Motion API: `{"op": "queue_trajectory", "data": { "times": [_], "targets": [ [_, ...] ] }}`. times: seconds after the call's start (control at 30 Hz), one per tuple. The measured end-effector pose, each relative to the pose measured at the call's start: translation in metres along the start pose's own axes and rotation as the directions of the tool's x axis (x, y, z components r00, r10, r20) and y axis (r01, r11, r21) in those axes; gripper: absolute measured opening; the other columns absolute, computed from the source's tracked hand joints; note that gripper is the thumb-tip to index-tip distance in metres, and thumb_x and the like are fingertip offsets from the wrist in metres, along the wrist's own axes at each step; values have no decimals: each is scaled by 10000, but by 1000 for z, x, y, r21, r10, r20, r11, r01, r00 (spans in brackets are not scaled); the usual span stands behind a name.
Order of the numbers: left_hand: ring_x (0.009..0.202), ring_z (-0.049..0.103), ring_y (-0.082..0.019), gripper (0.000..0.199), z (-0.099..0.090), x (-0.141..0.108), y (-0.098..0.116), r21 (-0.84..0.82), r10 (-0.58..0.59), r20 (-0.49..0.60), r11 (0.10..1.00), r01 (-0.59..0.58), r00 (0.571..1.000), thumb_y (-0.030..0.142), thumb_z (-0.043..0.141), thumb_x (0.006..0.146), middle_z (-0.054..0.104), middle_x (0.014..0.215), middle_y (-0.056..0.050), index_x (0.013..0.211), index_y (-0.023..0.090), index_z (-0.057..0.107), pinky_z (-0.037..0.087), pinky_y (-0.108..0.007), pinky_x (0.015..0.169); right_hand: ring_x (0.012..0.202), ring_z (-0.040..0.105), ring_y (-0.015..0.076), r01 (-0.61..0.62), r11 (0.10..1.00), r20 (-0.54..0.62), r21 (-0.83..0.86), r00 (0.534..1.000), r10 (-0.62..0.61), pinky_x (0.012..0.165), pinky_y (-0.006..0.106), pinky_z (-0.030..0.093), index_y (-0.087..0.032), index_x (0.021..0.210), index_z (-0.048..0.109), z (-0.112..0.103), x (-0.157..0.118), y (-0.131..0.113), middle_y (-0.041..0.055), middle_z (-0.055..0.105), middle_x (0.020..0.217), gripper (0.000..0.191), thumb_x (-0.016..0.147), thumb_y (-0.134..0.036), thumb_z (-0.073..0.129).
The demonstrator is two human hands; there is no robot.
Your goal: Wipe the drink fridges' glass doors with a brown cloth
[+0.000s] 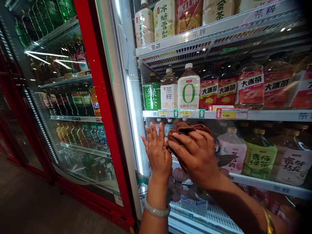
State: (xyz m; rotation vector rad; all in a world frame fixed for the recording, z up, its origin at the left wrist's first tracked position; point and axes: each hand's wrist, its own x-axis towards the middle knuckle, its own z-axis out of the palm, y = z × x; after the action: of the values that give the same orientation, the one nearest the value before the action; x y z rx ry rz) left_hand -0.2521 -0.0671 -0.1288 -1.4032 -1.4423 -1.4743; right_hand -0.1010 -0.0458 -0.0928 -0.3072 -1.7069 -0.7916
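Observation:
My left hand (159, 155) is raised with its fingers stretched out, in front of the drinks fridge's glass door. It holds nothing, and its thumb side is close beside the brown cloth (192, 128). My right hand (197, 154) grips that bunched cloth, fingers bent over it, in front of the glass. Whether skin or cloth presses on the pane is hard to tell. Behind my hands, small bottles on a lower shelf are partly hidden. Just above stand a green tea bottle (152, 92) and a clear bottle with a large green 0 (188, 87).
Shelves of bottled drinks fill the fridge, with price tags (227, 114) along one shelf edge. To the left is another fridge with a red door frame (97, 81) and several rows of bottles. Grey floor (73, 214) shows at lower left. Light reflections lie across the glass.

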Motion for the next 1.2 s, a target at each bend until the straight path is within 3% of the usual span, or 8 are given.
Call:
{"op": "queue_trajectory", "data": {
  "times": [0.13,0.23,0.37,0.5,0.7,0.83,1.0,1.2],
  "targets": [
    [1652,73,-199,569,1,0,0,9,-82,-46,997,83,996,242,371,1084,250,1753,-58,1643,333,316,6,-578,1334,1157,547,221,-51,999,-44,-19,998,50,1096,439,380,-291,1149,744,-7,6,10,3,747,1235,256,896,-253,741],
    [1652,89,-207,557,2,0,-2,21,-110,-72,993,112,991,245,368,1084,277,1745,-63,1633,336,344,-20,-602,1323,1180,537,227,-124,992,-129,-33,985,119,1106,446,369,-294,1124,753,6,27,5,2,743,1244,232,893,-275,753],
    [1650,99,-204,571,0,0,-9,6,-114,-59,993,115,992,237,373,1076,274,1744,-62,1639,329,340,25,-559,1339,1189,527,219,-45,999,-83,-18,996,44,1113,450,358,-312,1130,757,26,31,-14,-28,734,1272,213,921,-289,721],
    [1650,82,-202,576,-2,-1,-17,1,-106,-60,994,106,993,247,362,1082,229,1759,-30,1648,342,313,42,-527,1346,1188,532,204,24,999,-10,39,1000,-24,1112,432,359,-302,1137,754,21,16,-14,-36,731,1284,220,931,-247,700],
    [1654,66,-217,543,1,-2,-20,-53,-146,-94,989,142,985,293,369,1095,218,1763,-23,1636,332,349,32,-513,1347,1229,527,220,-88,996,-115,-5,990,87,1125,450,343,-312,1128,755,28,37,-10,-34,729,1287,207,922,-299,732],
    [1654,95,-215,555,3,-3,-24,-55,-155,-122,987,149,980,281,393,1092,253,1755,-24,1641,337,340,28,-489,1356,1175,534,218,29,999,-97,14,995,-27,1105,443,351,-298,1101,763,40,41,-22,-62,740,1254,165,973,-300,659],
    [1656,33,-212,585,-2,-1,-18,-75,-116,-78,991,110,990,240,367,1094,153,1773,1,1657,365,268,24,-511,1352,1179,539,210,78,996,-12,47,997,-78,1108,430,356,-288,1123,754,14,27,-1,-51,735,1273,188,972,-254,646],
    [1654,23,-211,602,6,0,2,-60,-69,-49,996,66,996,197,369,1086,158,1772,-17,1659,346,260,-6,-551,1345,1184,531,237,-57,998,-121,-31,991,53,1105,458,363,-284,1119,756,9,53,16,-11,737,1263,201,920,-292,728]
  ]
}}
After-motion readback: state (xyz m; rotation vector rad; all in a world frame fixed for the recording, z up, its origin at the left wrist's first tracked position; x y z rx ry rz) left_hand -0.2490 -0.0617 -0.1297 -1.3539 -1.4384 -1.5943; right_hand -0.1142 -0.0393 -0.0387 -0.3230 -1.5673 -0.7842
